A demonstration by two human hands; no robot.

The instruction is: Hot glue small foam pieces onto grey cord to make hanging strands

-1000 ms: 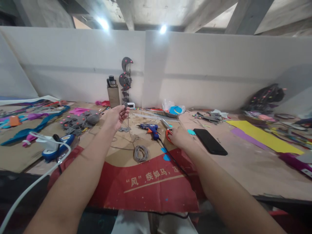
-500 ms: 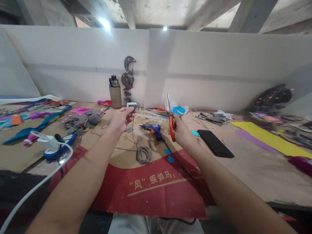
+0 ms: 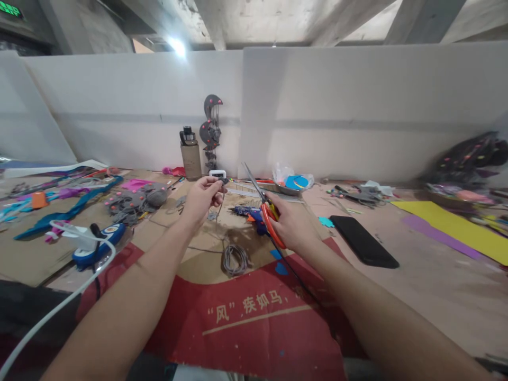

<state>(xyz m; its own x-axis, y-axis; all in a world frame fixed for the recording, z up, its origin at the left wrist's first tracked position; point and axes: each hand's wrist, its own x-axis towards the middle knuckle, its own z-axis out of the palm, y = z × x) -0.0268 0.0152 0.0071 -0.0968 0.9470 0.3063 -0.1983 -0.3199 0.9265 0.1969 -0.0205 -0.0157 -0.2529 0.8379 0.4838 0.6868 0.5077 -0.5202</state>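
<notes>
Left hand [image 3: 204, 198], centre of frame, pinches small dark grey piece [image 3: 224, 181]; thin cord [image 3: 223, 203] runs from there down toward a grey coil [image 3: 234, 260], lower centre. Right hand [image 3: 292, 221], right of centre, holds scissors [image 3: 263, 200] by the orange handles, blades angled to upper left. Blue glue gun [image 3: 260, 225] partly hidden behind scissors and hand. Black phone [image 3: 363, 241] right of that hand, yellow sheet [image 3: 452, 225] at right edge. Bottle [image 3: 191, 160] and grey crescent decoration [image 3: 209, 132] upper centre-left. Blue power strip [image 3: 107, 239] left, red cardboard [image 3: 246, 344] bottom centre, lettering on it.
</notes>
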